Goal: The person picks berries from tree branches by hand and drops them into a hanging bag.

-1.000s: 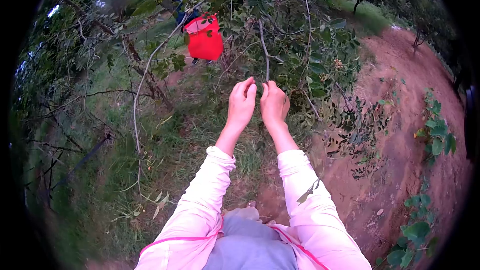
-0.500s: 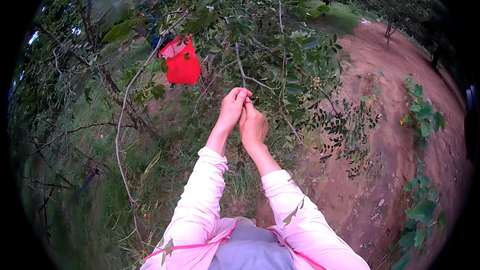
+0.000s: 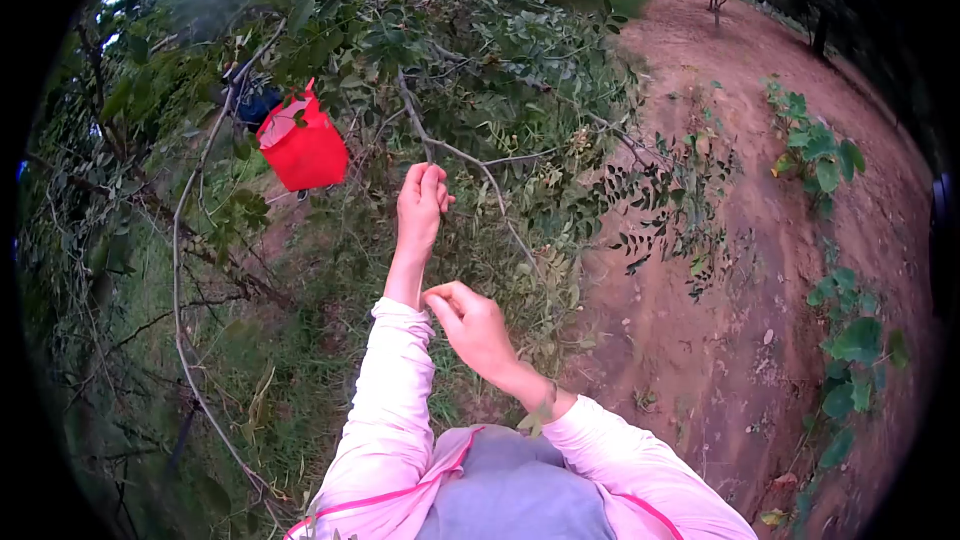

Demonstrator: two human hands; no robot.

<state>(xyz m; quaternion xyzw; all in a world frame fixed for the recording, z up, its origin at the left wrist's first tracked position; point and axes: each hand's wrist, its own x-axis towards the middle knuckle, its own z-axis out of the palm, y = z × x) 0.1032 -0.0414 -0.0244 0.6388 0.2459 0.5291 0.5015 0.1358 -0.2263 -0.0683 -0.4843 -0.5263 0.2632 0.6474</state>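
My left hand [image 3: 420, 208] is raised with its fingers closed around the lower end of a thin grey branch [image 3: 414, 115] that hangs from the leafy tree. Below and to the right, my right hand [image 3: 470, 328] is closed, its thumb and fingertips pressed together near my left wrist. Whatever those fingertips hold, if anything, is too small to make out. A forked twig [image 3: 490, 180] runs down to the right from beside my left hand.
A red bag [image 3: 305, 152] hangs beyond the branches at upper left, beside a partly hidden person in dark blue [image 3: 258, 105]. A long bare branch [image 3: 180, 270] curves down the left side. Reddish dirt [image 3: 690, 370] and a leafy vine [image 3: 855, 342] lie right.
My right hand has left the branch and come down beside my left wrist. My left hand remains up at the branch. The view has shifted, so the red bag appears farther left and lower.
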